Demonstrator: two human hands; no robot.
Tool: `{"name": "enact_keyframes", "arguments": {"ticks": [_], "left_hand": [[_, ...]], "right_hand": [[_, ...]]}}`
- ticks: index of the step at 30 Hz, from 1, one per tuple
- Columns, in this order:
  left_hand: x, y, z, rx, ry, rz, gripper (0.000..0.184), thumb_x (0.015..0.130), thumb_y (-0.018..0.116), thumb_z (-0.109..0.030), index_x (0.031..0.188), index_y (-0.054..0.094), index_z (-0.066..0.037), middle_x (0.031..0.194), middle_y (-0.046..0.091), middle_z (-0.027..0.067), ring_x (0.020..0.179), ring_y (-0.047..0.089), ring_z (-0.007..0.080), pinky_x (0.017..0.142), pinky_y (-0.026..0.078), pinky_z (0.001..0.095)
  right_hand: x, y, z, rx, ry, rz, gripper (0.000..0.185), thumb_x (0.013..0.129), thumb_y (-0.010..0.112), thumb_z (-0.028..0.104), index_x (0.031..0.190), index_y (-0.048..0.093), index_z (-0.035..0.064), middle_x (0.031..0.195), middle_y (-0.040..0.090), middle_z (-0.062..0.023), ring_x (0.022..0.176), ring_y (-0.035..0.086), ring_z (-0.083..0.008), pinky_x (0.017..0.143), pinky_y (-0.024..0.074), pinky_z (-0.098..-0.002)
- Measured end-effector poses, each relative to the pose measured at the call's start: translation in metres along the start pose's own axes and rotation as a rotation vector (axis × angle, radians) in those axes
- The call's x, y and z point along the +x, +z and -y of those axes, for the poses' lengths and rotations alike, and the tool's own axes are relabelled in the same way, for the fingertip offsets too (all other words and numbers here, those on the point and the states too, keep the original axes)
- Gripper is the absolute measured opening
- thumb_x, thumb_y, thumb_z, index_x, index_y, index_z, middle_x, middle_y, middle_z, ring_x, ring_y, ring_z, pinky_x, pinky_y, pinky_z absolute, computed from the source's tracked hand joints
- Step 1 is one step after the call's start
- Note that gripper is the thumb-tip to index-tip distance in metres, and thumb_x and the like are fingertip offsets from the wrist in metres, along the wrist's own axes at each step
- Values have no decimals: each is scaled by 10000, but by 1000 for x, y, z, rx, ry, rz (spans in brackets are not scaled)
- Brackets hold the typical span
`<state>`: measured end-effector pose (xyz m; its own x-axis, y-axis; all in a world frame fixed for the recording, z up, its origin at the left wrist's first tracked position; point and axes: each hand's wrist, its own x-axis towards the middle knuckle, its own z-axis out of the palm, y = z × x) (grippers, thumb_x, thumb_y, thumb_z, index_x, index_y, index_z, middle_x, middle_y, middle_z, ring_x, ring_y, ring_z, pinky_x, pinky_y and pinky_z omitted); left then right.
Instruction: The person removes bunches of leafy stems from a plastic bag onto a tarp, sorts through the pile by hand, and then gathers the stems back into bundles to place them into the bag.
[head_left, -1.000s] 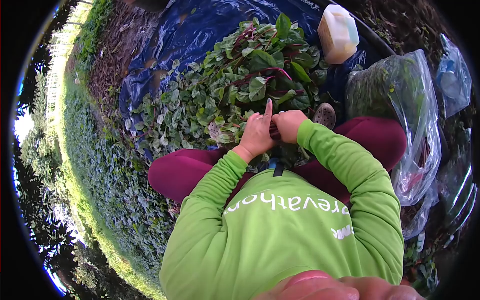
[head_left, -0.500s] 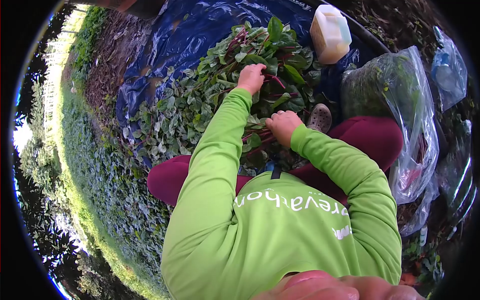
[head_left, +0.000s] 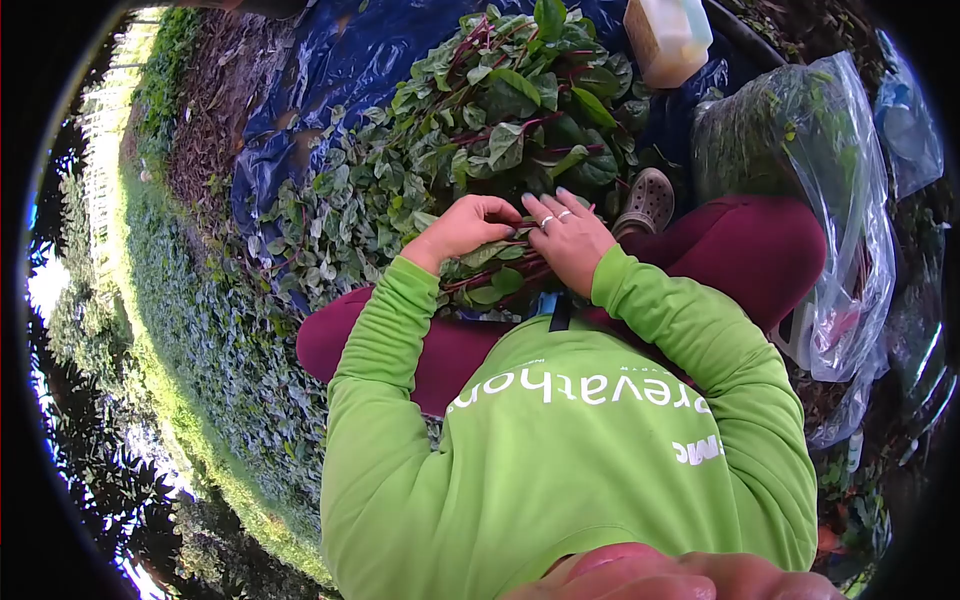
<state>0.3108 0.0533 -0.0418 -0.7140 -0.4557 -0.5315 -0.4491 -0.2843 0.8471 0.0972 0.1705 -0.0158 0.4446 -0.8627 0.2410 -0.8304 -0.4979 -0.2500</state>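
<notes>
My left hand (head_left: 462, 231) is closed, its thumb and forefinger pinching reddish stems over my lap. Close beside it, my right hand (head_left: 572, 242), with rings on it, lies over a bunch of leafy stems (head_left: 505, 277) and holds them against its palm. Its fingers are fairly straight, and its thumb is hidden. The bunch has green leaves and purple-red stalks. Just beyond both hands rises a large heap of leafy greens (head_left: 500, 110) with the same reddish stems.
The heap lies on a blue tarp (head_left: 345, 75). A whitish plastic jug (head_left: 668, 42) stands at the far right. A clear plastic bag (head_left: 800, 150) full of greens is beside my right knee. My shoe (head_left: 648, 198) borders the heap. Low plants (head_left: 230, 370) cover the ground at left.
My left hand has come back from the heap toward my lap and now meets my right hand. The right hand's fingers have straightened over the bunch. The view has shifted slightly.
</notes>
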Motion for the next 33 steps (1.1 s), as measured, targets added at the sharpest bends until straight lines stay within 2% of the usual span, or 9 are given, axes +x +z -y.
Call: {"name": "enact_keyframes", "arguments": {"ticks": [2,3,9,10,14,17,21,31,33], "left_hand": [[4,-1,11,-16,-145,96,281,853,670,-35,1125,732,3,1042,745,74,957,663,126,899,524,298],[11,-2,13,-15,-268,171,304,858,650,-20,1150,731,15,1063,742,62,975,655,102,913,519,286],[94,59,91,496,-192,195,428,816,619,15,1209,735,-112,1125,735,123,1045,678,213,967,509,344],[107,68,127,721,220,51,349,793,608,9,1092,750,-101,1093,707,172,1065,665,324,935,522,417],[130,77,125,994,90,-478,171,818,613,-70,980,666,-78,1031,671,187,999,646,401,857,537,477],[135,62,143,1080,-138,-425,279,788,630,-88,1065,656,-79,1073,668,189,1024,639,400,860,537,492],[120,55,153,1255,-13,-385,415,800,609,-108,1196,691,-198,1226,648,198,1102,637,407,936,519,502],[125,37,170,1073,-173,-339,309,809,642,-169,1106,711,-121,1167,687,144,1082,638,412,939,499,536],[110,27,136,691,-76,-326,296,893,663,-154,1179,712,-90,1096,735,148,956,709,329,885,540,398]], "right_hand": [[-8,9,18,225,165,526,231,890,560,174,1063,682,81,1211,655,-171,1140,642,-315,951,493,-451],[-20,27,27,179,145,468,231,918,535,167,1108,651,106,979,689,-105,939,690,-287,823,505,-430],[-18,40,40,349,215,713,280,937,517,196,1186,621,122,986,697,-145,958,692,-318,829,508,-454],[-18,42,41,376,220,720,282,935,520,200,1187,623,126,989,699,-147,962,692,-320,834,507,-461],[-25,52,38,394,277,746,268,919,537,200,1149,629,99,1013,710,-145,976,693,-319,853,496,-458],[-23,54,32,374,286,727,254,912,543,197,1120,641,88,1026,716,-136,978,693,-305,843,490,-443],[-20,54,32,339,285,700,218,904,548,191,1067,669,111,1030,721,-111,976,692,-278,829,483,-424],[-24,68,33,272,291,665,170,869,599,191,972,713,118,1013,723,-92,965,690,-258,824,487,-398],[-22,65,29,232,227,641,175,868,589,182,983,705,117,1008,725,-85,973,685,-258,829,483,-395]]}}
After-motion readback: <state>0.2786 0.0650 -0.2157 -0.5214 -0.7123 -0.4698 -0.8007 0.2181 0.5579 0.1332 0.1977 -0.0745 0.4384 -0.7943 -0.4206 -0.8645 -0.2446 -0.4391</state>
